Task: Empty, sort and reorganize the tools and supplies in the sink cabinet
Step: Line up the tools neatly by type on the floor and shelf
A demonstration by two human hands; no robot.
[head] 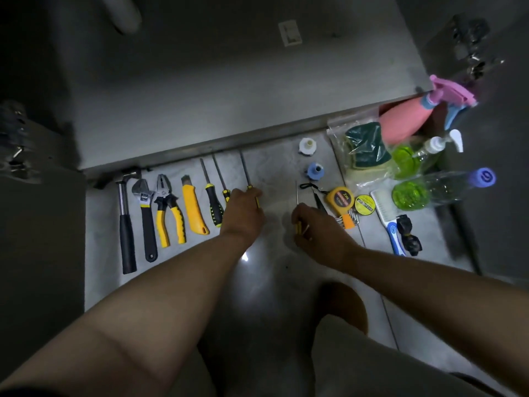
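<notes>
head view shows "2m" printed on the yellow tape measure point(340, 197).

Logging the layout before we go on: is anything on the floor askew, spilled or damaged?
Nothing stands out. No spill or damage shows. The hammer, wrench, pliers and utility knife lie side by side; the pink spray bottle and blue-capped bottle seem upright, slanted only by the wide lens.

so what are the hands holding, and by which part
Each holds a screwdriver by its yellow handle: the left hand the long-shafted screwdriver, the right hand the thin-shafted screwdriver.
</notes>
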